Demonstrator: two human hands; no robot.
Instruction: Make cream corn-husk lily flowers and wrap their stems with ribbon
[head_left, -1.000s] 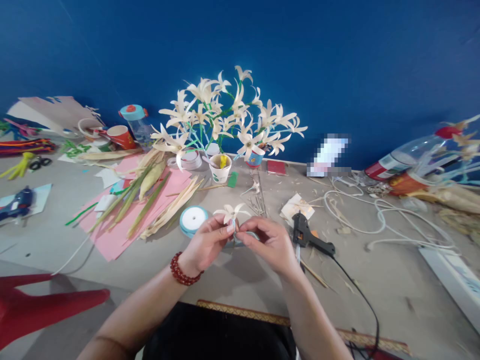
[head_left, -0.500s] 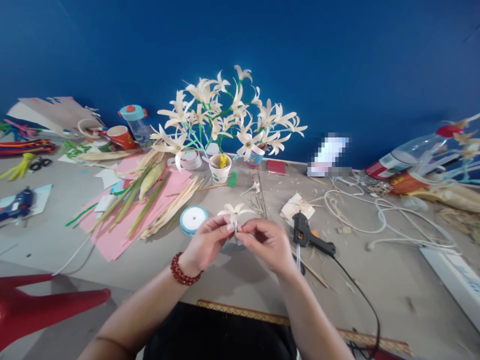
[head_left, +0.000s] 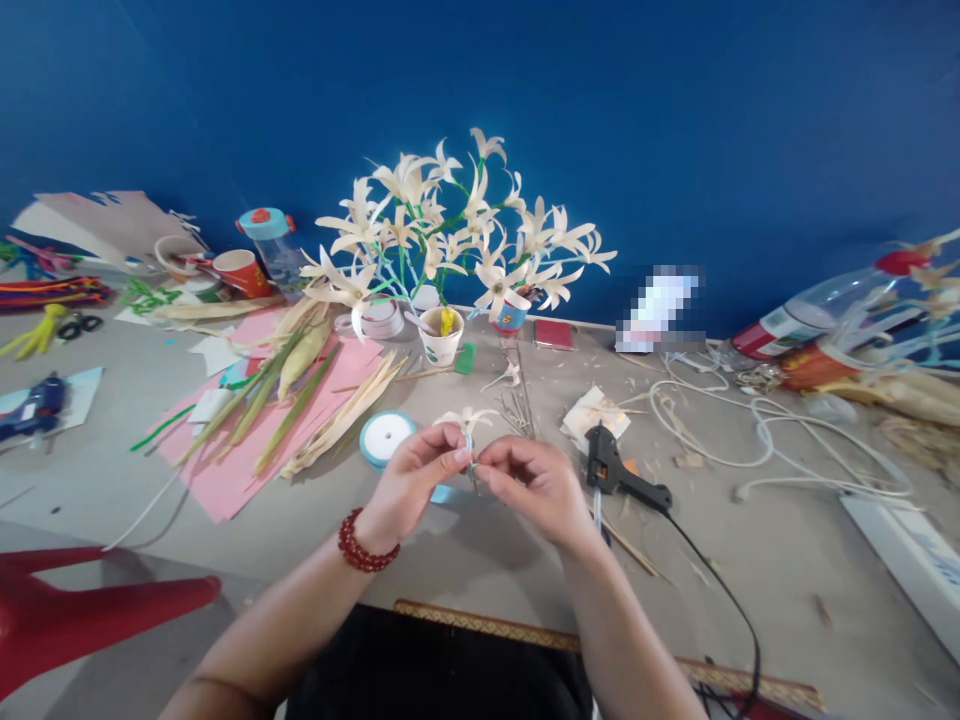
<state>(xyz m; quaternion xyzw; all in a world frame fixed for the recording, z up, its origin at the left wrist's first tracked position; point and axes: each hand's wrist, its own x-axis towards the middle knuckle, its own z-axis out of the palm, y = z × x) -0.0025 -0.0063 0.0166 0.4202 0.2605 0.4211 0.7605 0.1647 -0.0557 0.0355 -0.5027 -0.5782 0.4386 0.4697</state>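
I see both hands meeting at centre: left hand [head_left: 415, 480] and right hand [head_left: 537, 487] pinch the stem of a cream craft flower [head_left: 466, 418], fingertip to fingertip. It's held over the table [head_left: 750, 565], just right of the blue ribbon spool [head_left: 385, 438] — black glue gun [head_left: 619, 470] near the right hand.

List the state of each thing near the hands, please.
small flower, held by its stem between both hands
left hand, pinched on the stem
right hand, pinched on the stem
ribbon roll, lying flat
glue gun, on its side, cord attached
paper cup, upright
plastic bottle, on its side
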